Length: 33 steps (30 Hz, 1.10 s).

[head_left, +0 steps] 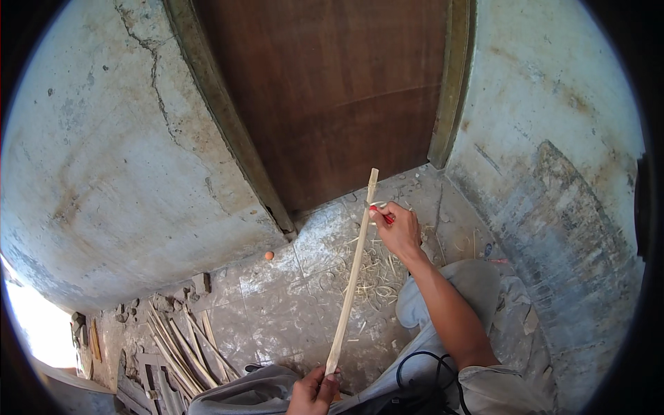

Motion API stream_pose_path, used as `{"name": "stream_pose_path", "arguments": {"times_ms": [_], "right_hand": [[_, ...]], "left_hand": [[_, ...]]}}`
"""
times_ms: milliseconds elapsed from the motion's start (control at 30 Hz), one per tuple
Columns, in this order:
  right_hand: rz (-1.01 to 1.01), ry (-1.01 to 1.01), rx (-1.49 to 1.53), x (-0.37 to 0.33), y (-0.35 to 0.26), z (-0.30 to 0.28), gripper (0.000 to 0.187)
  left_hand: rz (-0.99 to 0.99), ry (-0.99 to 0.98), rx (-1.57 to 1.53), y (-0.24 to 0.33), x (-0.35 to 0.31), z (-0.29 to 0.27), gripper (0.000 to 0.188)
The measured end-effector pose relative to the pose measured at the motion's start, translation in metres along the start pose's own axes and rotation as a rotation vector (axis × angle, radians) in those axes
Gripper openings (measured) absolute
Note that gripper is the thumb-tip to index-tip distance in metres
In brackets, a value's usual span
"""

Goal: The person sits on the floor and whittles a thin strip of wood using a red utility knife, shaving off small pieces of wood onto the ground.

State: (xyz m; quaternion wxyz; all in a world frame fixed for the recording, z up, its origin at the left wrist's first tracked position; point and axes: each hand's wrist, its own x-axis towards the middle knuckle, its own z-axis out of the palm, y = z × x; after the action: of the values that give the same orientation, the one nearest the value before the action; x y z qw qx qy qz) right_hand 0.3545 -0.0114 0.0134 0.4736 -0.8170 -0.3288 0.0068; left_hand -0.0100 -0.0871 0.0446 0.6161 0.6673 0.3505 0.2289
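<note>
A long pale strip of wood or bamboo slants up and away from me, its far end short of the door. My left hand is closed round its near end, low in the view. Closer to the far end, my right hand grips a small red-handled knife. The blade rests against the strip, and a thin curl of shaving stands beside it. Beneath the strip, many pale shavings lie scattered over the floor.
Several pale strips lie in a bundle at lower left, beside rubble along the wall. A small orange ball sits on the floor. Ahead stands a brown door between cracked walls. A black cord loops over my lap.
</note>
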Motion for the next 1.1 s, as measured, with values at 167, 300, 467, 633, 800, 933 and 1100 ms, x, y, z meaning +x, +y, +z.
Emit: {"name": "stream_pose_path", "arguments": {"times_ms": [167, 300, 467, 633, 800, 933, 1100], "right_hand": [[-0.011, 0.01, -0.023, 0.002, 0.002, -0.002, 0.023], [0.023, 0.012, 0.0, 0.004, -0.001, -0.005, 0.023], [0.078, 0.016, 0.001, 0.007, -0.006, -0.01, 0.023], [0.1, 0.079, 0.061, 0.026, 0.028, -0.012, 0.026], [0.066, 0.131, 0.185, 0.029, 0.027, -0.007, 0.027], [0.114, 0.136, 0.48, 0.037, 0.053, -0.007, 0.027], [0.495, -0.035, 0.777, 0.027, 0.017, -0.026, 0.028]], "left_hand": [[0.035, -0.005, -0.038, 0.009, -0.002, 0.004, 0.026], [-0.034, -0.025, -0.054, 0.007, -0.007, 0.003, 0.026], [-0.024, -0.04, -0.047, 0.01, -0.007, 0.001, 0.026], [-0.108, -0.066, 0.017, 0.011, -0.01, 0.001, 0.026], [-0.161, -0.108, -0.197, 0.001, 0.001, -0.007, 0.023], [-0.327, -0.104, -0.318, 0.003, 0.011, -0.008, 0.019], [-0.45, -0.08, -0.33, 0.0, 0.012, -0.013, 0.021]]}}
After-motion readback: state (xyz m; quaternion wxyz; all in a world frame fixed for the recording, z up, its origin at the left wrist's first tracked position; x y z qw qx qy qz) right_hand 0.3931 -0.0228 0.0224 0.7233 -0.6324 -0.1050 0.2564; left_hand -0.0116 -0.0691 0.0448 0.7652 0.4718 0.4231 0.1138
